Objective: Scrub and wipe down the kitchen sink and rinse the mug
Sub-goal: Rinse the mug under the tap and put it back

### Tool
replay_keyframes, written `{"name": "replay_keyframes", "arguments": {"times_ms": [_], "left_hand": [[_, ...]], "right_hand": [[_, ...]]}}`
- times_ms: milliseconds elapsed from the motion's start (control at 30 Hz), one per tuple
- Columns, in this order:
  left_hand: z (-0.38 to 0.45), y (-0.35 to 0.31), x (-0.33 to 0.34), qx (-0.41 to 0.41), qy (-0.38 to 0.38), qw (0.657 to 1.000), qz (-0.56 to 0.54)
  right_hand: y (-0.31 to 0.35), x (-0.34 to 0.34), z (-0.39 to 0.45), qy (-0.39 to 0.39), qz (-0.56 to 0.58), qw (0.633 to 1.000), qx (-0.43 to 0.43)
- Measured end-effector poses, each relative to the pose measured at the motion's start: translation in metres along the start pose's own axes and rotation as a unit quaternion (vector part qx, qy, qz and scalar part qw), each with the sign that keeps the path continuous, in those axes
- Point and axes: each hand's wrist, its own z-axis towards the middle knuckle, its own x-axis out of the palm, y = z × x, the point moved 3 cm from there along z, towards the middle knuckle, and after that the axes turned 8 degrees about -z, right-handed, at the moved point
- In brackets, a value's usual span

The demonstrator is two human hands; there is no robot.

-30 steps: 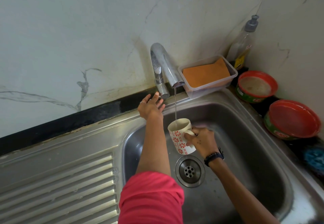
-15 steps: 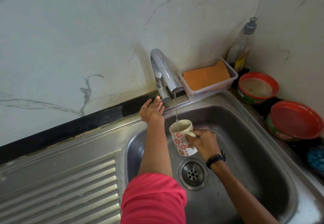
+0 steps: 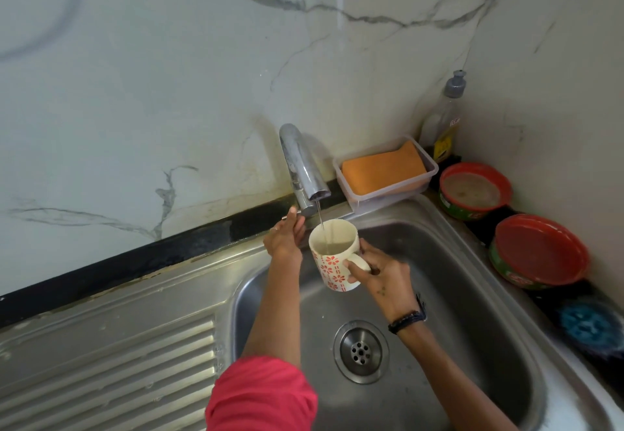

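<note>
Over the sink (image 3: pixel 472 262), right hand (image 3: pixel 381 275) grips the upright mug (image 3: pixel 334 255); left hand (image 3: pixel 285 238) relaxed.

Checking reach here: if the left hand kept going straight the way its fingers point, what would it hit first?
Probably the tap's base: the left hand points up toward it, fingertips at or almost on it. Depth makes contact unclear.

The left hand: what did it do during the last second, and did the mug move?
The left hand moved from the sink's back rim to the tap base, where its fingers now touch the handle. The mug rose slightly closer to the spout. The right hand grips the mug's handle as before, and the thin stream runs into it as before.
</note>
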Motion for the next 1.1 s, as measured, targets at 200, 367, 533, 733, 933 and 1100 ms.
{"name": "replay_keyframes", "arguments": {"times_ms": [200, 367, 533, 733, 933, 1100], "left_hand": [[-0.005, -0.004, -0.01, -0.032, 0.007, 0.999, -0.034], [-0.008, -0.013, -0.019, -0.025, 0.007, 0.999, 0.031], [-0.01, -0.022, -0.028, -0.022, -0.002, 0.998, 0.059], [-0.012, -0.017, -0.033, -0.028, -0.003, 0.998, 0.053], [-0.017, -0.015, -0.03, -0.036, -0.002, 0.999, 0.022], [-0.017, -0.013, -0.027, -0.036, 0.008, 0.999, 0.0]], "right_hand": [[0.012, 0.0, 0.002, -0.013, 0.007, 0.999, -0.05], [0.013, 0.006, 0.003, -0.02, 0.003, 0.998, -0.063], [0.013, 0.011, -0.001, 0.002, 0.01, 0.999, -0.047], [0.008, 0.015, -0.007, 0.004, 0.021, 0.999, -0.027], [-0.014, 0.019, -0.009, 0.004, 0.013, 1.0, 0.028], [-0.02, 0.019, -0.011, 0.004, 0.043, 0.996, 0.083]]}}
